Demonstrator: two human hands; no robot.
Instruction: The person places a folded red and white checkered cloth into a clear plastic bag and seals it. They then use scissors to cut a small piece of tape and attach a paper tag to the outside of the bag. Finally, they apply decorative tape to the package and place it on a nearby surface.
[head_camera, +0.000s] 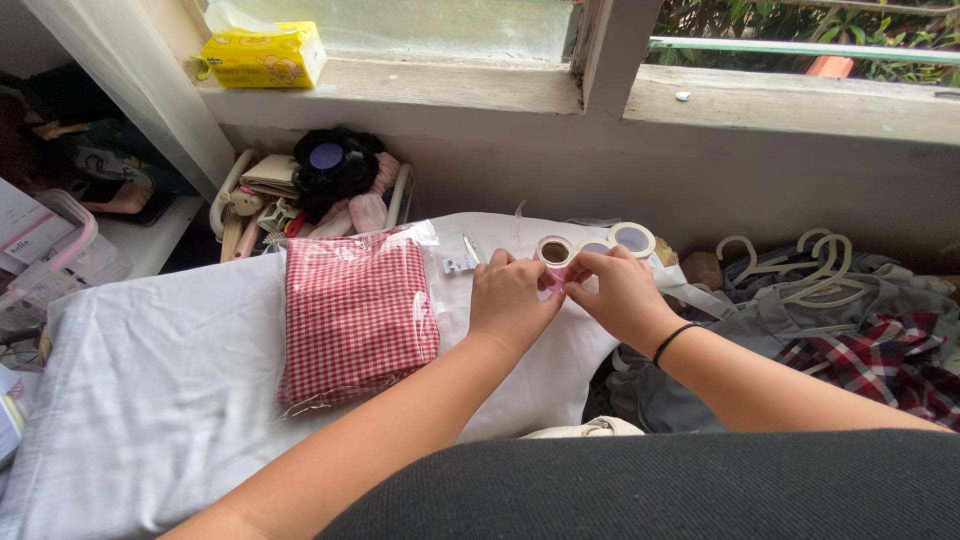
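Both pinching pink tape (556, 276): left hand (510, 298), right hand (620, 292), near white board's (150, 380) far edge; bagged checked cloth (355, 312) alongside, wall close behind.

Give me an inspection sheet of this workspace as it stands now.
Surface: white cloth-covered board, wrinkled.
Job's things: rolls of sticker tape under both hands; red gingham fabric in a clear bag left of them; small metal clip beside it.
Clutter: white hangers on plaid clothes; black plush item; yellow tissue pack on the sill.
Grippers: left hand and right hand pinching at a pink roll.
Cables: nothing seen.
Surroundings: window ledge, greenery outside.
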